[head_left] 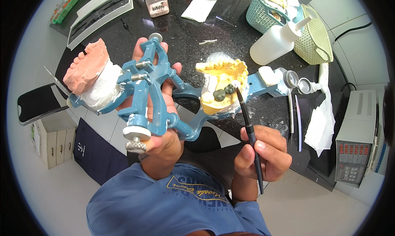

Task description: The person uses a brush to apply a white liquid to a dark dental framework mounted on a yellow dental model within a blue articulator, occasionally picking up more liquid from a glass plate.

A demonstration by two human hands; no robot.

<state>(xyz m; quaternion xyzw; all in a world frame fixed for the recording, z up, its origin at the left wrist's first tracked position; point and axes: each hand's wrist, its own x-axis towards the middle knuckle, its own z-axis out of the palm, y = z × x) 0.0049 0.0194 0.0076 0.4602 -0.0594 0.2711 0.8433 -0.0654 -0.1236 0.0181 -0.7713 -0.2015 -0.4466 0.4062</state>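
My left hand is wrapped round the middle of a blue dental articulator, holding it up with its two arms spread wide. A pink dental cast sits in white plaster on the left arm. On the right arm is a yellow dental cast bearing dark green tooth shapes at its near side. Between thumb and fingers, my right hand pinches a thin dark brush. Its tip is at the yellow cast, right beside the green teeth; whether it touches cannot be made out.
Behind, the black speckled table holds an orange-capped jar and a white squeeze bottle. A blue basket and a green basket stand back right. Paper tissue and slim tools lie to the right.
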